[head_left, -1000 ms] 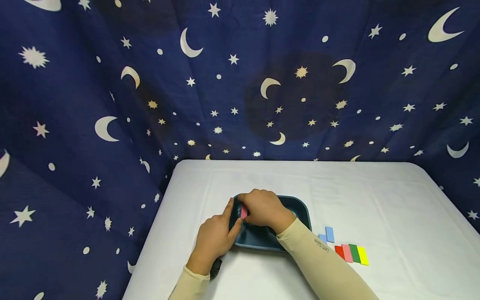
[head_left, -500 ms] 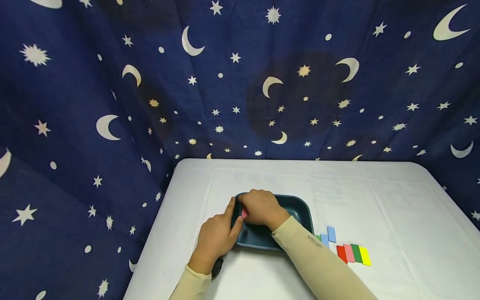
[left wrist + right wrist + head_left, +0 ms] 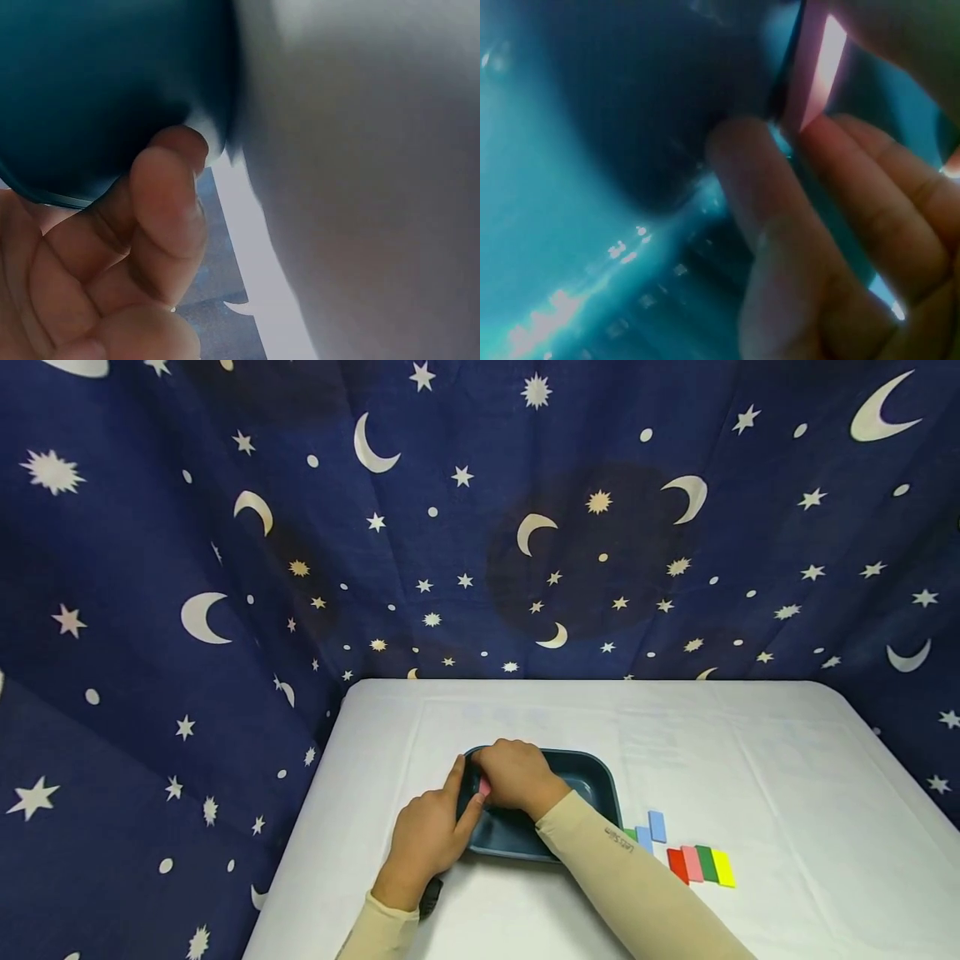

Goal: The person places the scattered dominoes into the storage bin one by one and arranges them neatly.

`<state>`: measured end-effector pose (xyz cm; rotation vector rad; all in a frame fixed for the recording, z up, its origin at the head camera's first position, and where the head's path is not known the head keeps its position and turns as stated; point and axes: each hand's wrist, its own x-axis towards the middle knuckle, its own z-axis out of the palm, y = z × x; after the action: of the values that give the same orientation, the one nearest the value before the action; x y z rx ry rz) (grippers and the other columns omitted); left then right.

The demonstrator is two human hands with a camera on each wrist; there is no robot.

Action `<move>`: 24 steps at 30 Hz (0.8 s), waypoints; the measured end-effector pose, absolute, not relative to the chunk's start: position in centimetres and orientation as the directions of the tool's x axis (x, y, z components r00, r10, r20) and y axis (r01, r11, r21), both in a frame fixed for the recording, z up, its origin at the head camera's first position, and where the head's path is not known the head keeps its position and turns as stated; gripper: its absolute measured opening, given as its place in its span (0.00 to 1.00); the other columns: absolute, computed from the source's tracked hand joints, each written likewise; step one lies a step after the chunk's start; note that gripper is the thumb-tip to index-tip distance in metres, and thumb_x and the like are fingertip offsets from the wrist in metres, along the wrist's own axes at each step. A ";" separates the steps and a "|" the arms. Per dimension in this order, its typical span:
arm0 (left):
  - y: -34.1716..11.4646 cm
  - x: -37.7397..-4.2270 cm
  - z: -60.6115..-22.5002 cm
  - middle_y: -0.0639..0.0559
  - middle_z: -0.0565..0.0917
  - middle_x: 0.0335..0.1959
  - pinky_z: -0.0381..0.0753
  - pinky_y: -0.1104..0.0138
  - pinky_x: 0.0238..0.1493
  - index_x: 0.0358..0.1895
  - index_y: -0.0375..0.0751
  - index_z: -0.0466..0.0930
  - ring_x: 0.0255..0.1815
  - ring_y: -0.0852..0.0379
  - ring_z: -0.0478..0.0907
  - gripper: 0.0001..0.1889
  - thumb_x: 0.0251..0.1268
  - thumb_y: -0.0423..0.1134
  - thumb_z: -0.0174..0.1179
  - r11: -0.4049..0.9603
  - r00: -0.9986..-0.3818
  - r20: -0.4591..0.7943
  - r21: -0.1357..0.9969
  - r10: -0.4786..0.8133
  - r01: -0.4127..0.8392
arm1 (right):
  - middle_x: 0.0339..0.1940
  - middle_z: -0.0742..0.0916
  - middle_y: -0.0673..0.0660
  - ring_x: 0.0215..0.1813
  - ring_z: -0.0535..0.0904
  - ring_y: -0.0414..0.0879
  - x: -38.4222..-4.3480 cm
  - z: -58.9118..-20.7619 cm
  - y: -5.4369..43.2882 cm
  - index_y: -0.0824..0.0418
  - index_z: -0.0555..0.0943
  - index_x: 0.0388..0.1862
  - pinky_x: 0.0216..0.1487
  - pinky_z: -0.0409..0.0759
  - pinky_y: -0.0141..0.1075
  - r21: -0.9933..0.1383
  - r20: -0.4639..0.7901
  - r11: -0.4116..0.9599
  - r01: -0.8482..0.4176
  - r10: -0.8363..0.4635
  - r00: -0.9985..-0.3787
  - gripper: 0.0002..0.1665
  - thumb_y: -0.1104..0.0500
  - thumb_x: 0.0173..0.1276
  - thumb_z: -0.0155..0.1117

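Observation:
A dark teal rectangular tray point(image 3: 510, 839) stands on the white table. At its left end my left hand point(image 3: 429, 835) grips the wall, the thumb reaching over the rim and the fingers bent against the outside in the left wrist view. Inside the tray, near that same end, my right hand point(image 3: 517, 777) holds a small pink block point(image 3: 484, 787) close to the left thumb tip. The right wrist view shows the pink block point(image 3: 817, 67) standing on edge at the fingertips, partly hidden by the hand.
Right of the tray lie two light blue blocks point(image 3: 657, 827) and a green block point(image 3: 630, 834) partly covered by the right sleeve. Red point(image 3: 677, 866), pink point(image 3: 692, 864), dark green point(image 3: 707, 863) and yellow point(image 3: 723, 868) blocks sit in a row. A patterned blue curtain point(image 3: 450, 560) hangs behind.
The pink block in the tray shows less of its length than a second ago, as the right hand has turned slightly. The right forearm has shifted left, uncovering a green block. The left hand keeps its grip.

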<state>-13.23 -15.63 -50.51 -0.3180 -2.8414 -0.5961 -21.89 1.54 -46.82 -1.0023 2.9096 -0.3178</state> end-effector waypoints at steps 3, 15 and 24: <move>-15.7 -13.2 -50.5 0.42 0.89 0.33 0.77 0.53 0.23 0.82 0.45 0.64 0.26 0.47 0.85 0.37 0.80 0.61 0.53 0.894 -0.951 0.263 0.368 0.163 0.255 | 0.19 0.77 0.42 0.24 0.75 0.42 -21.9 -46.8 1.4 0.48 0.85 0.27 0.28 0.75 0.42 -0.208 0.018 0.773 -0.599 -0.609 -0.793 0.10 0.56 0.53 0.82; -15.7 -13.1 -50.6 0.43 0.89 0.34 0.77 0.55 0.23 0.82 0.44 0.64 0.25 0.51 0.83 0.38 0.80 0.63 0.52 0.885 -0.948 0.267 0.382 0.170 0.266 | 0.20 0.77 0.42 0.26 0.74 0.42 -21.7 -46.8 1.6 0.48 0.84 0.29 0.28 0.75 0.42 -0.231 0.019 0.771 -0.594 -0.606 -0.795 0.12 0.58 0.51 0.81; -15.7 -13.2 -50.8 0.43 0.88 0.31 0.75 0.56 0.21 0.81 0.43 0.66 0.23 0.52 0.82 0.39 0.78 0.63 0.55 0.885 -0.946 0.282 0.383 0.162 0.265 | 0.19 0.76 0.42 0.26 0.74 0.42 -21.7 -47.0 1.7 0.49 0.84 0.27 0.29 0.74 0.41 -0.241 0.046 0.757 -0.607 -0.616 -0.787 0.11 0.59 0.50 0.80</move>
<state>-13.15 -15.66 -50.78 -0.3235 -2.8113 -0.6220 -21.75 1.66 -47.03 -1.0130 2.9111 -0.3791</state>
